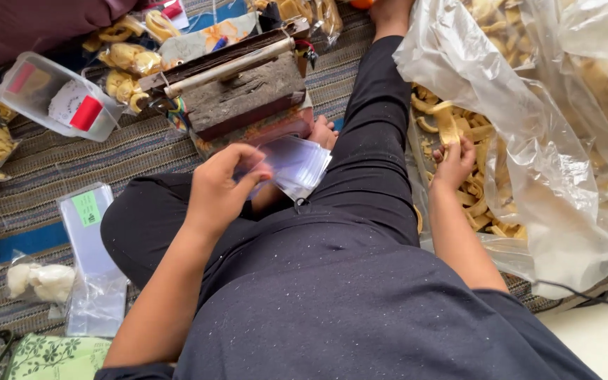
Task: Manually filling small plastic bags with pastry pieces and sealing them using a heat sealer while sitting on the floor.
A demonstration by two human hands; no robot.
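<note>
I sit cross-legged in black clothes on a woven mat. My left hand (221, 184) is closed on a stack of small clear plastic bags (293, 164) held over my lap. My right hand (453, 162) reaches into a large clear plastic sack (529, 141) on my right and pinches a yellow curled cracker strip (449, 127) from the heap of crackers (483, 200) inside. A bare foot (324, 131) shows just behind the small bags.
A wooden block device with a pale bar (237, 81) stands in front of me. A clear box with a red item (61, 98) and filled snack packets (124, 60) lie at the left. Flat empty bags (93, 260) rest by my left knee on the striped mat (43, 169).
</note>
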